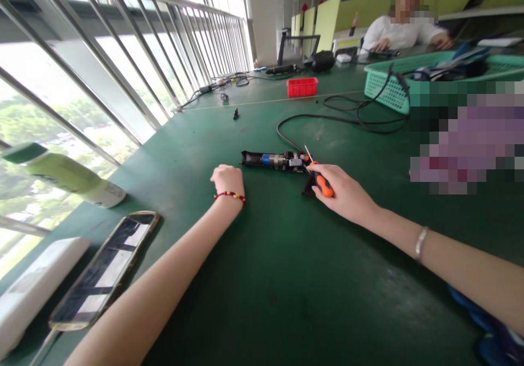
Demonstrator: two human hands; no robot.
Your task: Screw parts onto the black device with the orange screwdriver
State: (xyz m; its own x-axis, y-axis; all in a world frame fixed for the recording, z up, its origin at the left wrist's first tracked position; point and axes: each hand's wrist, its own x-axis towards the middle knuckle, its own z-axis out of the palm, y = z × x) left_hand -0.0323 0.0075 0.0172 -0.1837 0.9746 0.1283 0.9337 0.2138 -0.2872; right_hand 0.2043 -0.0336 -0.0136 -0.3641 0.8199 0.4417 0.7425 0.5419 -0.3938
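Note:
My right hand (343,190) is closed around a screwdriver (325,184) with an orange and black handle, its thin shaft pointing up and away. Just beyond the fingers lies a black corded tool (272,160), its casing open so that a blue band, metal parts and wiring show. A black handle piece (309,184) sticks out toward me beside the screwdriver. My left hand (229,180) rests on the table as a fist, short of the tool's left end and apart from it. Its fingers curl away from me, so anything inside them is hidden.
A black cable (344,116) loops toward a green basket (387,90) at right. Beyond the tool are a red bin (302,87) and a small black part (236,114). A phone (108,267), white box (39,287) and bottle (69,175) line the left, by a railing. A person (403,30) sits opposite.

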